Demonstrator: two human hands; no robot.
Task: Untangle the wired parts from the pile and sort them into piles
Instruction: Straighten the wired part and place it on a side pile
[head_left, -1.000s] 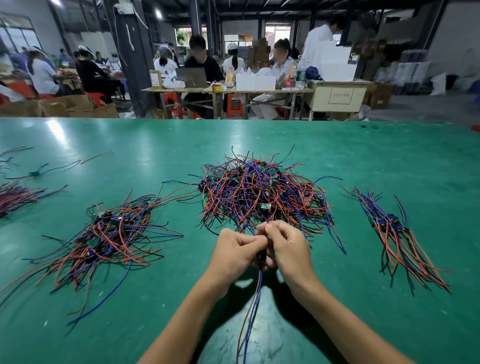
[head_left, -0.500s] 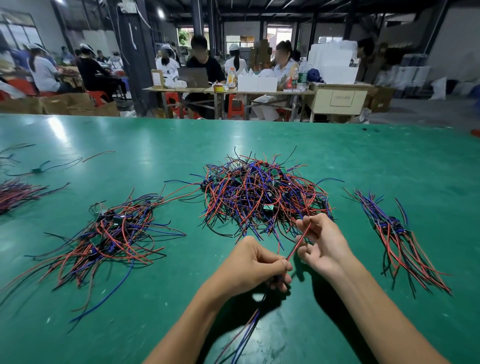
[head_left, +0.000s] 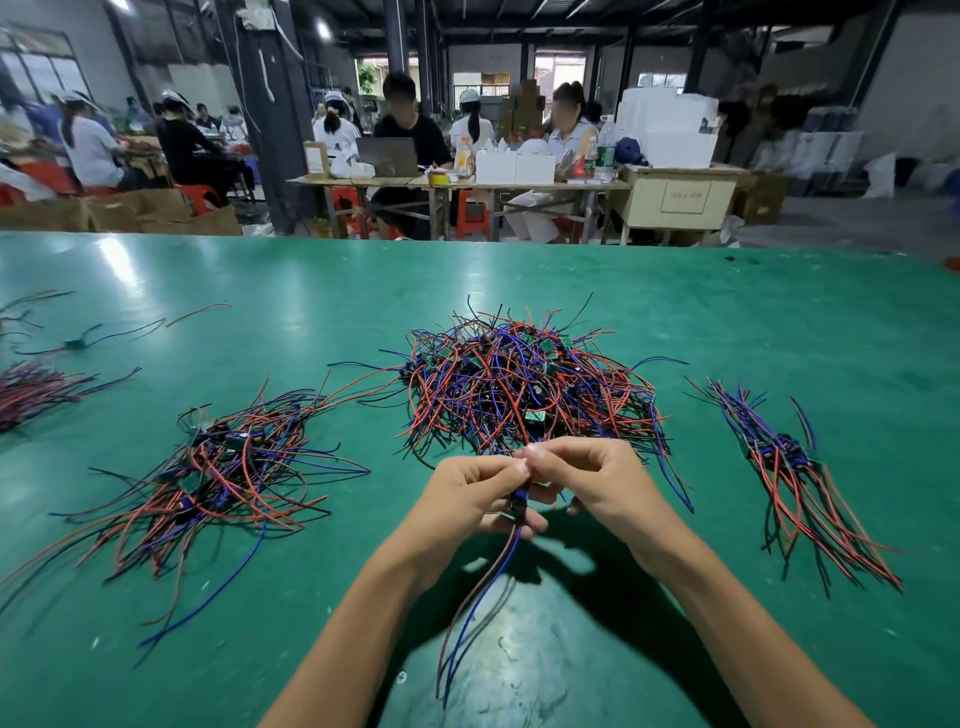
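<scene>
A tangled pile (head_left: 524, 384) of red, blue and black wired parts with small green boards lies in the middle of the green table (head_left: 779, 322). Just in front of it, my left hand (head_left: 462, 499) grips a wired part (head_left: 517, 506) whose blue, red and black wires hang down toward me. My right hand (head_left: 592, 478) meets the left one above that part, its fingertips pinching wire ends at the pile's near edge. A loose sorted pile (head_left: 218, 467) spreads on the left. A straighter bundle (head_left: 789, 467) lies on the right.
Another wire bundle (head_left: 31, 387) and a few stray wires (head_left: 104, 332) lie at the far left. Beyond the table's far edge, people sit at work tables (head_left: 467, 182) with boxes, bottles and red stools.
My right hand, which had drawn a red wire out to the right, has come back to meet the left hand. Both hands have risen toward the pile's near edge.
</scene>
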